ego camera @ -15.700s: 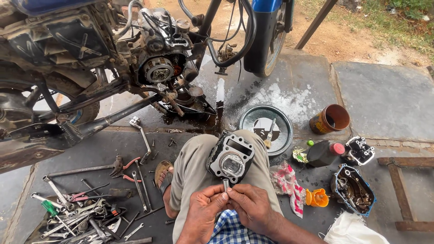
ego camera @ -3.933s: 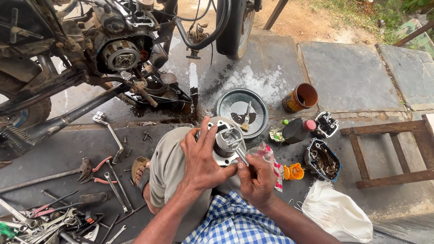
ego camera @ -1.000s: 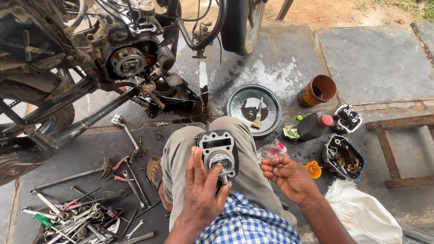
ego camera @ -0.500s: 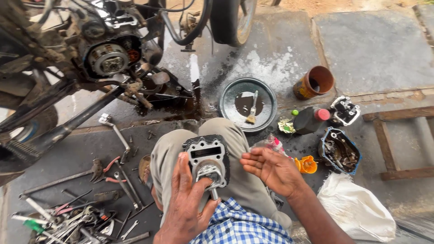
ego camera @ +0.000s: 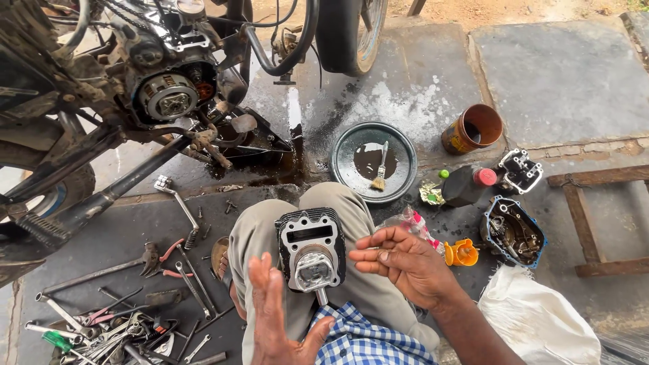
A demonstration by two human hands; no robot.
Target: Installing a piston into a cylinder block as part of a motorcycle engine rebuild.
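A grey finned engine cylinder [ego camera: 311, 247] rests on my bent knee, with a piston [ego camera: 314, 268] inside its bore and a short rod [ego camera: 322, 296] sticking out below. My left hand [ego camera: 277, 318] is flat with fingers spread, just left of the cylinder, thumb near the rod. On the other side my right hand [ego camera: 405, 263] hovers with loosely curled fingers and holds nothing that I can see.
A stripped motorcycle engine [ego camera: 169, 94] stands at the far left. Several loose tools [ego camera: 122, 328] lie at lower left. A metal dish [ego camera: 405, 159] with a brush, a rusty can [ego camera: 473, 128], a dark bottle [ego camera: 466, 184], an engine cover [ego camera: 512, 232], a white sack [ego camera: 541, 318] and a wooden frame [ego camera: 595, 223] are to the right.
My left hand has slid off the cylinder's face to its left side. My right hand has come in from the right to beside the cylinder.
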